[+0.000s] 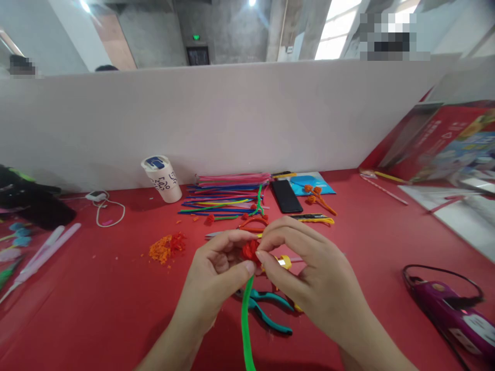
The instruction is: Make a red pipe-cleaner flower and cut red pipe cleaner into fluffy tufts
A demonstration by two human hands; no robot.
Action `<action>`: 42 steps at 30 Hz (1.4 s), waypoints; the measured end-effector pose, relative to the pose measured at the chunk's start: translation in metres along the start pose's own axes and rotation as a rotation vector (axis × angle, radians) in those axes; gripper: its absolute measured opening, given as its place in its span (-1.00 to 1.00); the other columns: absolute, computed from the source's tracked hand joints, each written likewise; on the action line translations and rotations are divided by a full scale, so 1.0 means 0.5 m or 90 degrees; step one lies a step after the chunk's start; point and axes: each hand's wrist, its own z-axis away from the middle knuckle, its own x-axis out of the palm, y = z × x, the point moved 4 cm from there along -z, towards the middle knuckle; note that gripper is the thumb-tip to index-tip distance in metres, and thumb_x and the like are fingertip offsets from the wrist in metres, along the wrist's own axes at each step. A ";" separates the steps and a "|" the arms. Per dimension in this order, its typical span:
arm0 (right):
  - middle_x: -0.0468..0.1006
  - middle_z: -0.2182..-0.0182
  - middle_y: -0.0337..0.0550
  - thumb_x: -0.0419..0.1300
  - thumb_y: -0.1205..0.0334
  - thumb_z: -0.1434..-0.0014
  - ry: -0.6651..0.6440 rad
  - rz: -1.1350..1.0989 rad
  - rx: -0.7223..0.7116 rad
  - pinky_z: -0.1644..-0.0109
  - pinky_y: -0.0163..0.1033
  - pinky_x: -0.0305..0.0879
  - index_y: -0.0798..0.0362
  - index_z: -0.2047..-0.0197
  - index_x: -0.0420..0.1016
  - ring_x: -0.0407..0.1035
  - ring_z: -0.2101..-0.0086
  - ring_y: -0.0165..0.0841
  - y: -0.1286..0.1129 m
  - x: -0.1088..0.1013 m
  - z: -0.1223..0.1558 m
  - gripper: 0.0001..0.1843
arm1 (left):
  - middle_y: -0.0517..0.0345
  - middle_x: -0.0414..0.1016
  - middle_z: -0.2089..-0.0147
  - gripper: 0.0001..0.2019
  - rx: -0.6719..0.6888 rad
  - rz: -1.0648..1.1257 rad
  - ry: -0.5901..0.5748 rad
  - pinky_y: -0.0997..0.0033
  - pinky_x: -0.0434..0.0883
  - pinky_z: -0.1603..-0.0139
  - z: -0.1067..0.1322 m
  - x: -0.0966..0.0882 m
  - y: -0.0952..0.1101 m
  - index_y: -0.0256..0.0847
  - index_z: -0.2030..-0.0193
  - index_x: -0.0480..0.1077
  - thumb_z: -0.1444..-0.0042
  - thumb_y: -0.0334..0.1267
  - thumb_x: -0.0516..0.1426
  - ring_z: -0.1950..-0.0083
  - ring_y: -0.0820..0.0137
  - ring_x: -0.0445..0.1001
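Observation:
A red fuzzy pipe-cleaner flower (pixel 249 249) is held between my two hands, with a green stem (pixel 246 319) hanging down from it. My left hand (pixel 220 270) is closed, its thumb and fingers pinching the flower's base from the left. The fingertips of my right hand (pixel 305 270) press together on the flower's right side. Below my hands lie teal-handled pliers (pixel 270 304), their jaws partly hidden. Orange-handled scissors (pixel 253 225) rest just behind the flower, partly covered. A yellow tool (pixel 284 262) shows past my right fingers; its kind is unclear.
Several coloured pipe cleaners (pixel 220 198) lie at the back, near a white cup (pixel 162 178) and a black phone (pixel 286 196). Orange and red clippings (pixel 166 248) are heaped at left. A purple corded device (pixel 452 314) sits at right. A white partition (pixel 240 123) borders the red table (pixel 116 309).

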 end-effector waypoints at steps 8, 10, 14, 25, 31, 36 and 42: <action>0.40 0.43 -0.24 0.07 0.39 -0.09 -0.015 0.001 -0.003 0.30 -0.35 0.23 0.01 0.46 0.30 0.30 0.38 -0.44 0.000 0.007 0.005 -0.87 | 0.18 0.50 0.36 -0.76 0.012 0.012 0.010 0.57 0.38 0.35 -0.001 0.001 0.002 -0.15 0.32 0.50 0.17 -0.49 0.20 0.39 0.49 0.43; 0.39 0.43 -0.25 0.07 0.39 -0.09 -0.017 0.003 -0.005 0.31 -0.35 0.22 0.01 0.45 0.30 0.30 0.38 -0.44 0.001 0.008 0.004 -0.88 | 0.20 0.50 0.38 -0.76 0.016 0.014 0.015 0.58 0.38 0.36 -0.002 0.001 0.001 -0.14 0.32 0.50 0.16 -0.49 0.19 0.41 0.50 0.43; 0.38 0.43 -0.26 0.09 0.42 -0.06 -0.019 0.003 -0.011 0.31 -0.37 0.20 0.02 0.45 0.29 0.29 0.38 -0.46 0.002 0.009 0.002 -0.87 | 0.22 0.49 0.41 -0.75 0.019 0.011 0.013 0.56 0.39 0.36 -0.002 0.001 -0.002 -0.13 0.31 0.49 0.15 -0.50 0.18 0.43 0.51 0.44; 0.38 0.39 -0.23 0.08 0.41 -0.08 -0.009 0.017 -0.028 0.29 -0.35 0.22 0.03 0.41 0.31 0.28 0.36 -0.44 0.006 0.007 0.009 -0.90 | 0.18 0.52 0.36 -0.75 0.026 0.018 0.047 0.58 0.40 0.37 -0.001 0.001 0.001 -0.18 0.33 0.51 0.20 -0.51 0.19 0.39 0.49 0.44; 0.37 0.39 -0.22 0.08 0.43 -0.06 -0.016 0.028 -0.035 0.31 -0.35 0.22 0.04 0.40 0.31 0.28 0.36 -0.44 0.006 0.008 0.010 -0.90 | 0.18 0.52 0.36 -0.75 0.027 0.006 0.062 0.59 0.41 0.35 0.002 0.001 0.000 -0.18 0.33 0.51 0.20 -0.51 0.19 0.36 0.49 0.45; 0.36 0.40 -0.24 0.07 0.44 -0.07 -0.014 0.026 -0.034 0.29 -0.34 0.21 0.04 0.41 0.30 0.28 0.36 -0.45 0.007 0.008 0.008 -0.89 | 0.20 0.53 0.35 -0.75 0.036 -0.017 0.045 0.61 0.40 0.33 0.001 -0.002 -0.001 -0.15 0.32 0.51 0.17 -0.50 0.19 0.35 0.51 0.45; 0.36 0.40 -0.24 0.08 0.46 -0.05 -0.012 0.024 -0.036 0.28 -0.35 0.21 0.04 0.41 0.31 0.28 0.36 -0.45 0.006 0.007 0.008 -0.88 | 0.19 0.54 0.33 -0.74 0.051 -0.021 0.043 0.62 0.40 0.33 0.000 -0.002 0.002 -0.14 0.32 0.51 0.16 -0.52 0.18 0.32 0.50 0.46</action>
